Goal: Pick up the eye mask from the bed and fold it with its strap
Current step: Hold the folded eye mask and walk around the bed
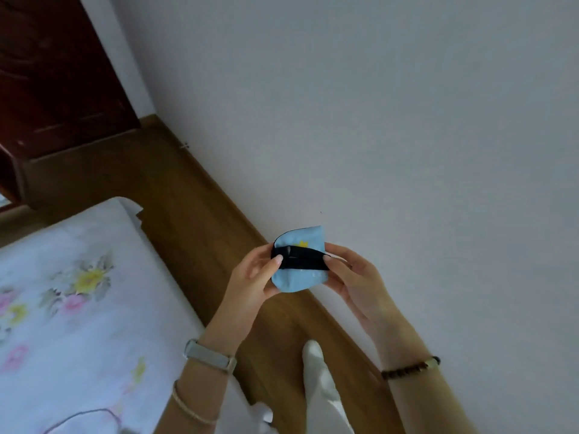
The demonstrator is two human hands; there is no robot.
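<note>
One white wall fills the background above and behind both hands. One bed with a white, flower-printed cover lies below and to the left of the grip; one brown wooden frame runs diagonally between bed and wall, passing directly beneath the hands. One dark reddish wooden cabinet stands well apart, far up and left.

Two bare forearms enter from the lower edge. The left hand and right hand are each closed on an opposite end of one eye mask, which is held in the air between them, clear of the bed. The mask is light blue, folded to a compact half shape, with a small yellow motif near its upper edge. One black strap crosses the mask's face from grip to grip, pinned by the left thumb at one end and the right fingertips at the other.

Wrist items: one pale band and one thin cord bracelet on the left arm; one dark beaded bracelet on the right.

No legible writing or brand on any item.
</note>
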